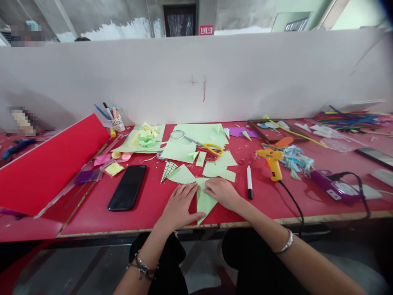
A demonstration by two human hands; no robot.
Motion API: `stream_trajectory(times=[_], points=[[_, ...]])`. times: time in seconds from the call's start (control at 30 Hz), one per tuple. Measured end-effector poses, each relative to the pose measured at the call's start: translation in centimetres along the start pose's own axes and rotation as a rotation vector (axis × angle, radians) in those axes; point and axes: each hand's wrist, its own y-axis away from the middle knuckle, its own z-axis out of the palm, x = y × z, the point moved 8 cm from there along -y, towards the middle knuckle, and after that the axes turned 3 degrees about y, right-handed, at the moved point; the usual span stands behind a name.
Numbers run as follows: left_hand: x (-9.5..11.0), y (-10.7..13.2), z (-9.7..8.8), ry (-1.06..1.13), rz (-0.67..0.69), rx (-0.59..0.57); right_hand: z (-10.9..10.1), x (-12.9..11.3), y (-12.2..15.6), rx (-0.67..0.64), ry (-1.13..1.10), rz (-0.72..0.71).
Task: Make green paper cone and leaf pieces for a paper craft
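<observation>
A light green paper piece (205,203), folded and tapering toward me, lies near the table's front edge between my hands. My left hand (179,207) rests flat with fingers stretched out, its thumb on the paper's lower part and its fingertips by the upper left edge. My right hand (223,193) has its fingers bent together and pressed on the paper's top. Just beyond are a fan-shaped green paper (182,174), a grid-patterned paper cone (168,171) and several green offcuts (219,169). Yellow-handled scissors (211,148) and a red-handled pair (208,155) lie behind.
A black phone (127,187) and tilted red board (58,164) are on the left. A pen cup (117,123) stands at the back. To the right lie a white marker (249,182), yellow glue gun (273,162) and purple device (334,186). A white partition (245,78) closes the back.
</observation>
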Motion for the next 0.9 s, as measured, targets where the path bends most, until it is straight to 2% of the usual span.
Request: stream_trajectory(times=[0.7,0.9], points=[[0.1,0.43,0.22,-0.066,0.062,-0.011,0.09,0.0,-0.14,0.003,-0.017,0.015],[0.21,0.77,0.06,-0.072,0.12,-0.021,-0.02,-0.01,-0.2,0.0,-0.013,0.014]])
